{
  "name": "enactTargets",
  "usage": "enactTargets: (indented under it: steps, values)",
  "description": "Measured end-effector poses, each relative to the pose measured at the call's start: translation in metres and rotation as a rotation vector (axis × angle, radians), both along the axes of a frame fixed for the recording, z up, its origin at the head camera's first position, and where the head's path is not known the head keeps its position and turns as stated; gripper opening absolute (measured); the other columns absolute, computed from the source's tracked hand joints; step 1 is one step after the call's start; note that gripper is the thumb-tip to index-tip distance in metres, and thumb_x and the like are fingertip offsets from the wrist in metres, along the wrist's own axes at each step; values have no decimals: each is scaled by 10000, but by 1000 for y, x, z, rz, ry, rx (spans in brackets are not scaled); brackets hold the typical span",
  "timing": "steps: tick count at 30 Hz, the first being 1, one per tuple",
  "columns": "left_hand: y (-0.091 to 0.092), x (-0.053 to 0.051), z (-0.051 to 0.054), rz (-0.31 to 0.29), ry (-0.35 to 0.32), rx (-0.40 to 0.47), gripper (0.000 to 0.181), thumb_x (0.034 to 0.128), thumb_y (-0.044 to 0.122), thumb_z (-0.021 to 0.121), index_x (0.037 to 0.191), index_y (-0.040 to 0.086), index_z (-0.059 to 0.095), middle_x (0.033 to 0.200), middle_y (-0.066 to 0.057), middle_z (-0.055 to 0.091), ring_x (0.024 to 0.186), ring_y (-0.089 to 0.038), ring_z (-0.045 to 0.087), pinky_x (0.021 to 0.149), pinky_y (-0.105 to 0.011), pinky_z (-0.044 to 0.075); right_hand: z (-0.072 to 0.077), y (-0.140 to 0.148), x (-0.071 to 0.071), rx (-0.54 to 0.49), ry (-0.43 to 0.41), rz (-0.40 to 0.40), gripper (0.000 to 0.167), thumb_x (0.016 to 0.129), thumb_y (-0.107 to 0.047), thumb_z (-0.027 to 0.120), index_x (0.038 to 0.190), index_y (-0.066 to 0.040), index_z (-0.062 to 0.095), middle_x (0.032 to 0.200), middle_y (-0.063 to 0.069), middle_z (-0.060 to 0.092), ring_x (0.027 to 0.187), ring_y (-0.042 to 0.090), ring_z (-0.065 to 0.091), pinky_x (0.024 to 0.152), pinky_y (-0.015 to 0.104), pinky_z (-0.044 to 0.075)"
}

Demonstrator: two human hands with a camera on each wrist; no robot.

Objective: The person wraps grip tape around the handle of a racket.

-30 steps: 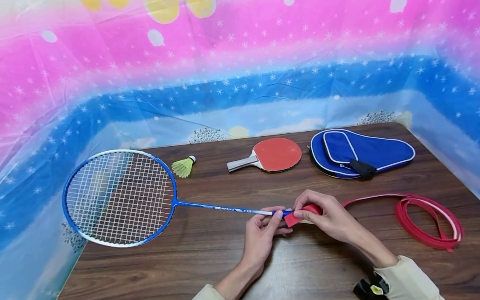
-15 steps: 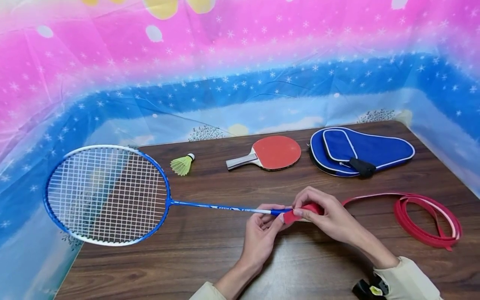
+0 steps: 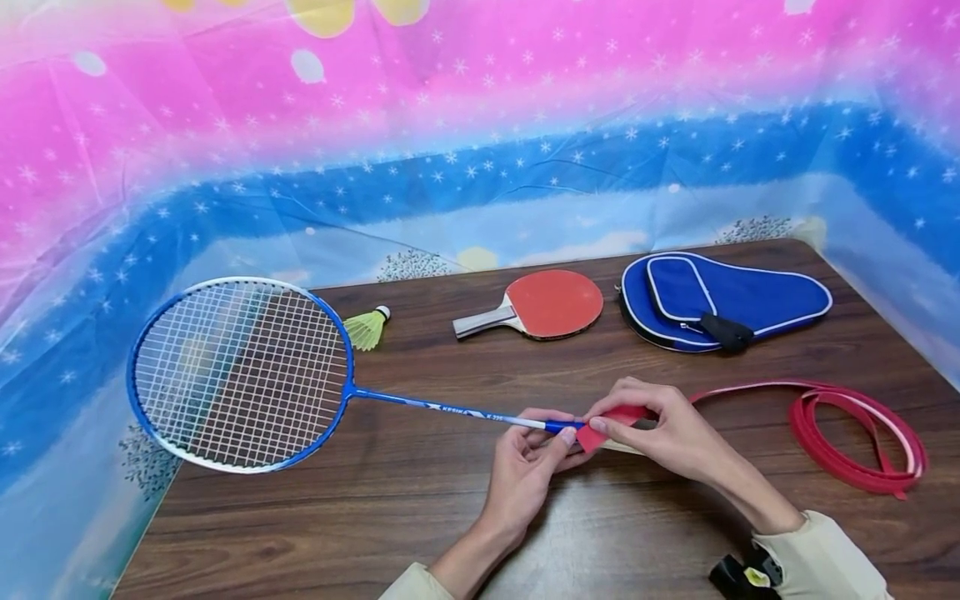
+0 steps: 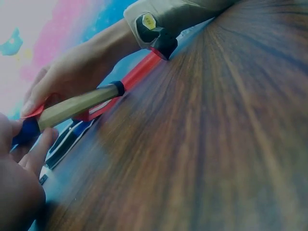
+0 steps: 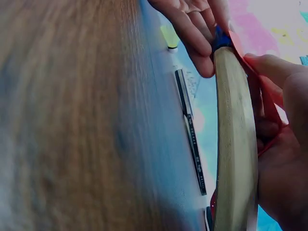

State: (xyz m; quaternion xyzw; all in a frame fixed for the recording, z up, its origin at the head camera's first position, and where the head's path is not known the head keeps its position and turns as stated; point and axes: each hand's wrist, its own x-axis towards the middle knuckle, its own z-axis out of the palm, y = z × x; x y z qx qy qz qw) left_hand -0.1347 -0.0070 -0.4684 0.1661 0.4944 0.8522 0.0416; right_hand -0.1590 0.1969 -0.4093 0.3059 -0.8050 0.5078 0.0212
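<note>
A blue and white badminton racket point(image 3: 408, 401) is held at the blue cone above its handle by my left hand point(image 3: 517, 479). The left thumb presses near the free end of a red grip tape point(image 3: 591, 437), where it meets the handle top. My right hand point(image 3: 675, 429) pinches the same tape between thumb and fingers, just right of the left thumb. The bare wooden handle point(image 4: 77, 106) with its dark end cap shows in the left wrist view. In the right wrist view the red strip point(image 5: 264, 86) runs beside the wooden handle point(image 5: 233, 130).
The tape's remaining length lies in a loose coil point(image 3: 855, 475) at right. Behind are a yellow shuttlecock point(image 3: 367, 328), a red table tennis bat point(image 3: 555, 304) and a blue bat case point(image 3: 772, 292). A patterned cloth point(image 3: 480, 150) hangs around the wooden table point(image 3: 337, 533).
The racket head swung left, then back right and slightly upward, its rim now overlapping the shuttlecock. Both hands stay close together, with the tape end shifted slightly right.
</note>
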Motion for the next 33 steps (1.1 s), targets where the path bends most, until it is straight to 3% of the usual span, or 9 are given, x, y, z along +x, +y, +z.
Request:
enactTargets:
  steps: [4, 7, 14, 18, 25, 28, 33]
  values:
    - [0, -2, -2, -46, 42, 23, 248, 985, 7, 560, 1181, -135, 510, 1137, -325, 621, 989, -480, 636, 838, -523, 534, 5, -3, 2, 3, -1, -11, 135, 885, -76, 732, 989, -160, 753, 879, 0, 647, 803, 129, 564, 645, 276, 455]
    - [0, -3, -3, -62, 63, 38, 247, 986, -16, 543, 1189, -149, 493, 1139, -340, 604, 997, -489, 629, 850, -531, 527, 0, -2, -1, -1, 28, -14, 148, 870, -57, 741, 978, -157, 752, 901, -14, 664, 838, 126, 585, 690, 263, 483]
    - [-1, -3, -2, -41, 45, 10, 270, 975, 22, 587, 1175, -143, 513, 1141, -318, 602, 1043, -416, 639, 879, -512, 523, -24, 1, -13, -20, 114, 11, 210, 856, -51, 753, 983, -219, 745, 938, -71, 676, 899, 132, 591, 744, 252, 487]
    - [-2, -1, -2, -5, 21, -41, 287, 925, 18, 664, 1152, -115, 548, 1126, -281, 642, 1031, -371, 656, 884, -466, 533, -28, 0, -14, -29, 135, 23, 212, 854, -92, 765, 1000, -243, 740, 952, -77, 673, 910, 138, 585, 746, 250, 494]
    - [-2, 1, -2, 18, 73, -43, 254, 902, -35, 669, 1115, -117, 556, 1099, -283, 659, 1021, -403, 653, 859, -477, 539, -24, 0, -10, 122, 192, -151, 215, 803, -264, 822, 934, -295, 655, 881, -129, 590, 791, 96, 514, 599, 237, 440]
    - [-2, 1, -2, 36, 73, -44, 239, 901, -30, 672, 1106, -95, 568, 1104, -256, 670, 1016, -398, 656, 850, -473, 542, -20, 4, -10, 120, 137, -171, 240, 794, -279, 832, 888, -275, 612, 841, -84, 534, 751, 110, 486, 555, 260, 409]
    - [-2, 1, -1, 40, 66, -50, 241, 895, -32, 679, 1099, -93, 567, 1106, -245, 672, 1009, -396, 660, 845, -467, 544, 2, 2, 0, 12, 6, -112, 211, 837, -141, 796, 893, -183, 598, 803, 24, 502, 703, 156, 489, 531, 319, 396]
